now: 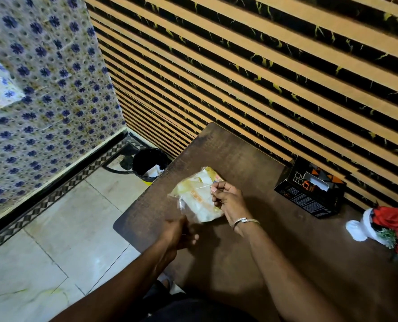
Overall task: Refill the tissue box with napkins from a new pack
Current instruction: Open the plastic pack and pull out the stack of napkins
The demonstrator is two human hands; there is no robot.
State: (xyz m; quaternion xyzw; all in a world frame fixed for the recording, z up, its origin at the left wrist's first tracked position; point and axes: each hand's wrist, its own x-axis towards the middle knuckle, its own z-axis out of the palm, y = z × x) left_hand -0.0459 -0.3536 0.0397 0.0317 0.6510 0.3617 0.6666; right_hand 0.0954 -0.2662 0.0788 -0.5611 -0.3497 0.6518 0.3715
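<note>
A pack of white napkins in clear and yellow plastic wrap [197, 196] lies near the left edge of the dark wooden table [274, 263]. My right hand [228, 199] pinches the wrap at the pack's right side, a bracelet on the wrist. My left hand [178, 232] hovers blurred just below the pack, near a loose flap of wrap; whether it grips the flap is unclear. The black tissue box [309, 194] with orange print stands at the table's far right against the wall, its top slot showing a little white.
A white vase with red roses [384, 226] stands at the right edge of the table. A black waste bin [149, 165] with paper in it sits on the tiled floor left of the table. A slatted wall runs behind.
</note>
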